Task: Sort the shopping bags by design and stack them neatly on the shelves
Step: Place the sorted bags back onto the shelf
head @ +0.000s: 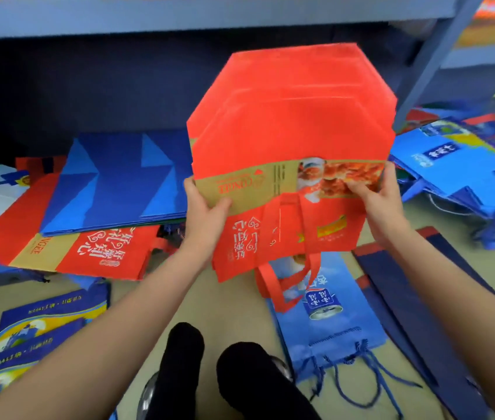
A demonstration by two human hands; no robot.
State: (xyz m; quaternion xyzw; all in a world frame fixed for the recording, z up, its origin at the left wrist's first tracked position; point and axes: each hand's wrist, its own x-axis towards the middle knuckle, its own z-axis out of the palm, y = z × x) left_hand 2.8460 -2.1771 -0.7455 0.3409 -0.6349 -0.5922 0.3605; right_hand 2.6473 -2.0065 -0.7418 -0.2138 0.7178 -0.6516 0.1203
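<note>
Gripping a folded stack of red bags (pixel 294 122) at its gold band, left hand (pixel 207 213) and right hand (pixel 382 201) are holding it up before the grey shelf (pixel 179 16). Blue bags (pixel 113 183) are lying scattered across the beige floor (pixel 234 301).

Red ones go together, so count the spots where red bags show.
2. One red bundle gripped between both hands, left, right; one red bag under the blue stack. More may be hidden.
</note>
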